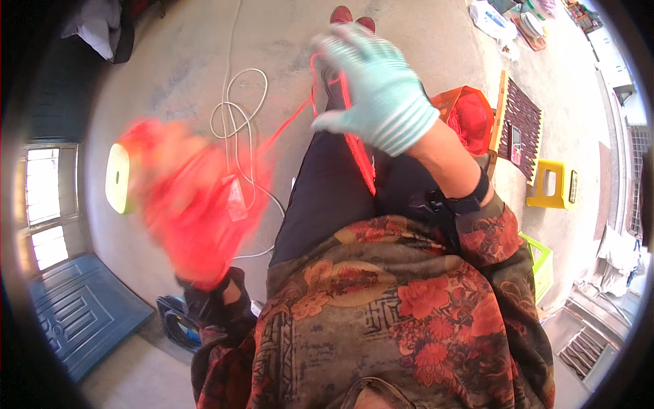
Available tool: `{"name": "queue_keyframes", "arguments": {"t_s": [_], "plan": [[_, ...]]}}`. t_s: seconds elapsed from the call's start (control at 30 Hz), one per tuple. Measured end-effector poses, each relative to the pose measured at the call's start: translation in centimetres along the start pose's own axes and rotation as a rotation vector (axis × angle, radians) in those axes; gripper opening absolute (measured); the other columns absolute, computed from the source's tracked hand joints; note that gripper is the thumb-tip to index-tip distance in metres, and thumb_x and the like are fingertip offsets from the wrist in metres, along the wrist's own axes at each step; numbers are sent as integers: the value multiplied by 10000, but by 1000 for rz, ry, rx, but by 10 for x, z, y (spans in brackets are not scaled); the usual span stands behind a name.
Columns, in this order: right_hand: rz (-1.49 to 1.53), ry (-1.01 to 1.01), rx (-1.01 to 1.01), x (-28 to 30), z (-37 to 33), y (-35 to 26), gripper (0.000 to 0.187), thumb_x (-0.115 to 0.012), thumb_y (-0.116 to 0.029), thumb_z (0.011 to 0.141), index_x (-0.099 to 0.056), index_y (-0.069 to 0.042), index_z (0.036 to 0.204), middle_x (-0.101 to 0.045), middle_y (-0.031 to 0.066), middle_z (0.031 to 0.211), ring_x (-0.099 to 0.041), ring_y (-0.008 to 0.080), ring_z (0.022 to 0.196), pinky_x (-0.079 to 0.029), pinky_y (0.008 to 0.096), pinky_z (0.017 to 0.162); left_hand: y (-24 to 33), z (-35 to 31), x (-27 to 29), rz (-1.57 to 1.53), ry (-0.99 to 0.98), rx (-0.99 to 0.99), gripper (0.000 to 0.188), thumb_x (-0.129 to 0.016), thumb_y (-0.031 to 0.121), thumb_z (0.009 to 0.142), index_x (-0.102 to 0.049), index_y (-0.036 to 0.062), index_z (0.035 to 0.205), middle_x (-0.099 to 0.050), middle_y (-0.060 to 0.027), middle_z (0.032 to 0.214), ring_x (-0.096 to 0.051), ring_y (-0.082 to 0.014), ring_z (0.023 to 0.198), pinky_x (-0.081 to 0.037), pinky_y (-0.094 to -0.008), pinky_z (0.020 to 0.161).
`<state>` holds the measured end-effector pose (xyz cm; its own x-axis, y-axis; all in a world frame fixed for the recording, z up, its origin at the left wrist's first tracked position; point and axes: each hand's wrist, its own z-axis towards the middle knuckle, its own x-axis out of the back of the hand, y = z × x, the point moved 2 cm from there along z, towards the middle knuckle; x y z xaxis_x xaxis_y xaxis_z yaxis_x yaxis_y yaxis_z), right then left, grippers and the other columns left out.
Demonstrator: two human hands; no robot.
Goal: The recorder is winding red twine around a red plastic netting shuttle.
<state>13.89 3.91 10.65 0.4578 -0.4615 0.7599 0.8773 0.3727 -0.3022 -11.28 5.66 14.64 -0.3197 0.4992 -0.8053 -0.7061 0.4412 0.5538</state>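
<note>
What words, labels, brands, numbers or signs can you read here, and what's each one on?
None can be read with certainty.
Pale patch on the red bundle: too blurred to tell if it carries text.
Script-like print on the patterned top: no legible words.
White plastic bag, upper right: any marks are too small.
Small dark rectangular object on the brown panel: too small.

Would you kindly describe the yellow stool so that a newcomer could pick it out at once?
Start from the gloved right hand and look right to the brown textured panel with a pale wooden edge. Just below that panel in the picture is the yellow stool, with a side opening. Its warm yellow distinguishes it from the lime-green item further down.
</note>
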Motion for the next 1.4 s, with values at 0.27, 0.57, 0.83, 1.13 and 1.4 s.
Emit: {"name": "queue_keyframes", "arguments": {"t_s": [0.27, 0.57, 0.83, 1.13, 1.4], "plan": [[1438, -342, -460, 56, -37, -17, 131, -610, -100, 855, -626, 30, 848, -648, 80, 789, -621, 141, 728, -512, 294, 710, 54, -26, 30, 668, 563, -268, 212, -505, 248, 970, -559, 43, 964, -501, -35, 847, -473, -113, 774, -437, -246, 662], [1667, -351, -643, 90, -86, -47, 133, -661, 1, 815, -669, 19, 947, -677, 150, 846, -663, 198, 748, -539, 310, 657, -117, 24, 52, 1239, 400, 268, 287, -737, 184, 763, -633, 12, 968, -577, 43, 680, -518, -72, 603, -428, -237, 587], [1359, -481, -381, 106, -85, -40, 190, -694, -41, 812, -669, 15, 992, -690, 124, 900, -664, 187, 799, -528, 301, 733, -143, 28, 64, 821, 439, 382, 265, -727, 215, 813, -658, -6, 940, -570, 32, 727, -519, -66, 641, -400, -228, 579], [1557, -390, -744, 121, -101, -36, 147, -662, -79, 767, -675, 62, 807, -662, 116, 738, -633, 167, 640, -496, 263, 617, -139, 35, 65, 815, 419, 279, 375, -713, 63, 795, -572, -25, 1131, -630, -25, 913, -596, -93, 828, -479, -239, 774], [1597, -144, -452, 144, -101, -29, 223, -712, -180, 792, -672, 39, 801, -674, 176, 723, -635, 238, 574, -489, 293, 533, -135, 33, 65, 995, 449, 200, 361, -730, 98, 785, -570, -16, 1087, -630, -22, 879, -593, -105, 815, -485, -273, 775]]}}
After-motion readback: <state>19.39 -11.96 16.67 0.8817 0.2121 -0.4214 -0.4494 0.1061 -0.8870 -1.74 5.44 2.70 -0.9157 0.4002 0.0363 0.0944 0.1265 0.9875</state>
